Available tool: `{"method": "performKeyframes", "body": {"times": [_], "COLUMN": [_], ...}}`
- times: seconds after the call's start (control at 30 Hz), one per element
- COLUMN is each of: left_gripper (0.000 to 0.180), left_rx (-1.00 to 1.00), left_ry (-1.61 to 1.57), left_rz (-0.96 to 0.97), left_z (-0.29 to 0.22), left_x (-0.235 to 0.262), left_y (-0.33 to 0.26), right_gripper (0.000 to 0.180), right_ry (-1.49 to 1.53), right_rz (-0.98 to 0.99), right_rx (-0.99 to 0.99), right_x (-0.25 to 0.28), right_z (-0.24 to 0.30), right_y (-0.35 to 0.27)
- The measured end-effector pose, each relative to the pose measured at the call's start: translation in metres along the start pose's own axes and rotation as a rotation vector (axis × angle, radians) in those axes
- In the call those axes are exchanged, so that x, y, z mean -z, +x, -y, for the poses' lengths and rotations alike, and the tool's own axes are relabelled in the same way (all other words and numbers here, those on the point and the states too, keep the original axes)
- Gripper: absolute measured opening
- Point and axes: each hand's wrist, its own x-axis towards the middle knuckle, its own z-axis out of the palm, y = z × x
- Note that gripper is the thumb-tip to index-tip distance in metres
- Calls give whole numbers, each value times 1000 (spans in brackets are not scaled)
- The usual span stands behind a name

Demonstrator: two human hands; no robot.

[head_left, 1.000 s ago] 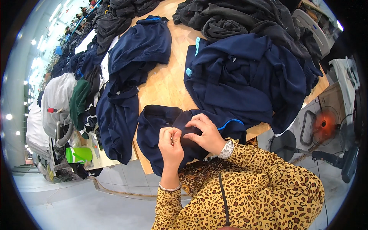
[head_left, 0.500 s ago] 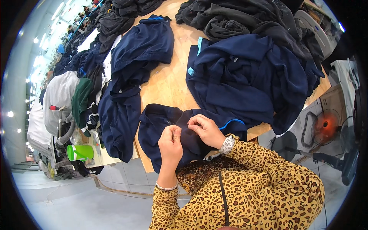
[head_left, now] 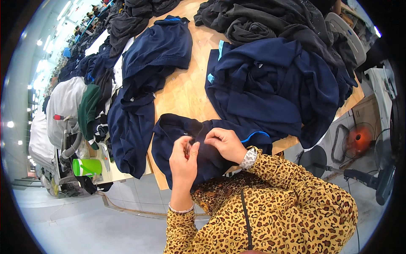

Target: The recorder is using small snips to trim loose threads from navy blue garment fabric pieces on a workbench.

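Note:
A dark navy garment lies at the table's near edge, directly under both hands. My left hand is closed, thumb against curled fingers, with a small dark thing partly showing between them; its kind is too small to tell. To its right, my right hand pinches thumb and forefinger together over the same garment. Whatever that pinch holds is too fine to make out. A bright blue edge strip shows on the navy cloth right of my right hand.
A large navy garment pile covers the table's right side, dark grey garments behind it. More navy garments run along the left. Bare wooden tabletop shows between them. A green container stands left; a fan is at right.
My left hand has shifted slightly left and turned, so the small dark thing in its fingers shows more. My right hand has moved slightly left and stays pinched.

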Motion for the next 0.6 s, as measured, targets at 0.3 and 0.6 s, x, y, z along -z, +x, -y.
{"method": "performKeyframes", "body": {"times": [0.3,0.6], "left_gripper": [35,28], "left_rx": [-149,-65], "left_ry": [308,333], "left_rz": [174,244], "left_z": [-1,-5], "left_x": [1,-9], "left_y": [-24,-22], "right_gripper": [14,13], "right_ry": [218,214], "right_rz": [-10,-12], "right_rx": [-207,-220], "right_x": [3,4], "right_z": [-10,-8], "right_y": [2,0]}}
